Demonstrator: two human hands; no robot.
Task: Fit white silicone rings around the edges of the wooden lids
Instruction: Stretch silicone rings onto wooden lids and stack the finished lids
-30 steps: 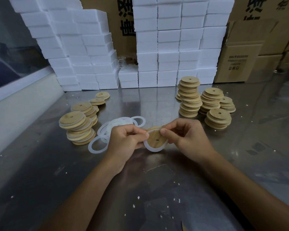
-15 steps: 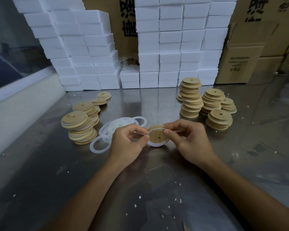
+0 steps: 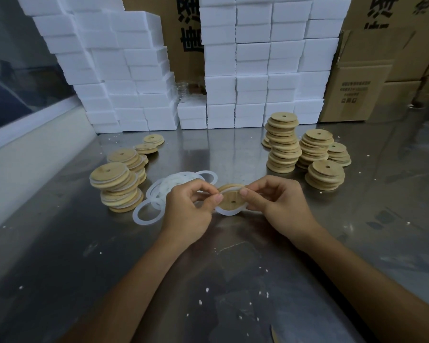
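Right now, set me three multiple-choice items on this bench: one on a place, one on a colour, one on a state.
1. The loose rings lie:
A. beside the left hand
B. on the cardboard boxes
C. atop the tallest stack

2. The stacked blocks behind are:
A. brown
B. white
C. blue

3. The held lid is:
A. flat on the table
B. gripped by one hand
C. pinched by both hands

A: rings pile left of the left hand.
B: blocks look white.
C: the right hand pinches it too.
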